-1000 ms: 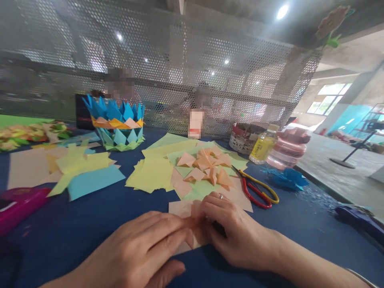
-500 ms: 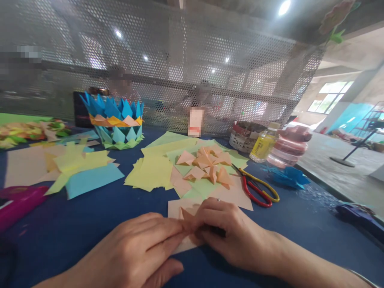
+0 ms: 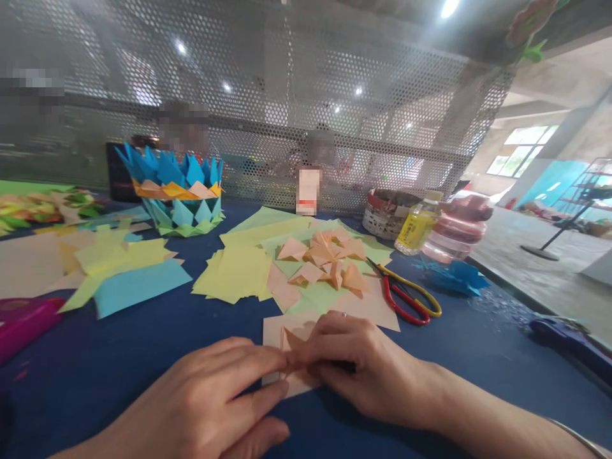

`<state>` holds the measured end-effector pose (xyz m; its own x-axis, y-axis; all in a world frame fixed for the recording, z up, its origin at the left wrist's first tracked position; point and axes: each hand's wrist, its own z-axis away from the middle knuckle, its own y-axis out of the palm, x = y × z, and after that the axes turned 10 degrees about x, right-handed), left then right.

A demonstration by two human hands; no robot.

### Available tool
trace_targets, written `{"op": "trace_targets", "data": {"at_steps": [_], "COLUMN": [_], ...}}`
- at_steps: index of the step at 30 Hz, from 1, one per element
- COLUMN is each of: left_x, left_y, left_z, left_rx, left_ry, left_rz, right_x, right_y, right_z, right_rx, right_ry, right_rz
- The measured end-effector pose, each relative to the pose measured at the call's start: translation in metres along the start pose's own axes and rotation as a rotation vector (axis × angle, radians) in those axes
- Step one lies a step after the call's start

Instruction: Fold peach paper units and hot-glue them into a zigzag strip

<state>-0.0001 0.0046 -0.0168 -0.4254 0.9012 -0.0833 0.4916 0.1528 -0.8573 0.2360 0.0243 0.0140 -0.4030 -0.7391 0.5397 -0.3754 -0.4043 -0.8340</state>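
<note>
A small piece of orange paper (image 3: pixel 294 339) with a pointed fold lies on a pale pink sheet (image 3: pixel 273 328) at the front of the table. My right hand (image 3: pixel 356 363) is curled over its right side, fingers pinched on it. The fingertips of my left hand (image 3: pixel 205 395) press together on its left edge, meeting the right fingers; its thumb is apart. My fingers hide the lower part of the piece. Just beyond, several folded orange paper pieces (image 3: pixel 329 252) sit on green and pink sheets. Scissors (image 3: pixel 408 293) with red and yellow handles lie to their right.
A blue, orange and green folded-paper basket (image 3: pixel 179 191) stands back left, near loose coloured sheets (image 3: pixel 138 287). A magenta tool (image 3: pixel 29 325) lies far left. A yellow-labelled bottle (image 3: pixel 417 226), pink jug (image 3: pixel 456 233) and blue paper flower (image 3: pixel 461 278) are right. Perforated metal screen (image 3: pixel 268 83) behind.
The view has shifted slightly, so everything sits a little further left. My left fingers have shifted slightly at the orange paper's edge. The right hand keeps its hold.
</note>
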Motion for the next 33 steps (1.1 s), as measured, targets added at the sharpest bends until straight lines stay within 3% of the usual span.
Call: {"op": "trace_targets", "data": {"at_steps": [5,12,17,26,33], "left_x": [-0.0004,0.0006,-0.0024,0.0004,-0.0026], "left_y": [0.0005,-0.0009,-0.0019,0.0055,0.005], "left_z": [-0.0004,-0.0015,-0.0013,0.001,-0.001], "left_rx": [-0.035,0.008,0.056,0.005,0.029], "left_ry": [-0.004,-0.013,-0.032,-0.015,-0.026], "left_rz": [0.036,0.067,0.049,0.041,0.024], "right_x": [-0.005,-0.0076,-0.0061,-0.0024,-0.0001], "right_y": [0.002,-0.0014,-0.0027,-0.004,-0.0035], "right_z": [0.0007,-0.0023,-0.0025,-0.001,0.0028], "right_rx": [-0.038,-0.042,-0.03,-0.016,-0.005], "right_ry": [-0.043,-0.081,-0.083,-0.088,-0.127], "right_rz": [-0.038,-0.075,-0.055,0.008,0.077]}}
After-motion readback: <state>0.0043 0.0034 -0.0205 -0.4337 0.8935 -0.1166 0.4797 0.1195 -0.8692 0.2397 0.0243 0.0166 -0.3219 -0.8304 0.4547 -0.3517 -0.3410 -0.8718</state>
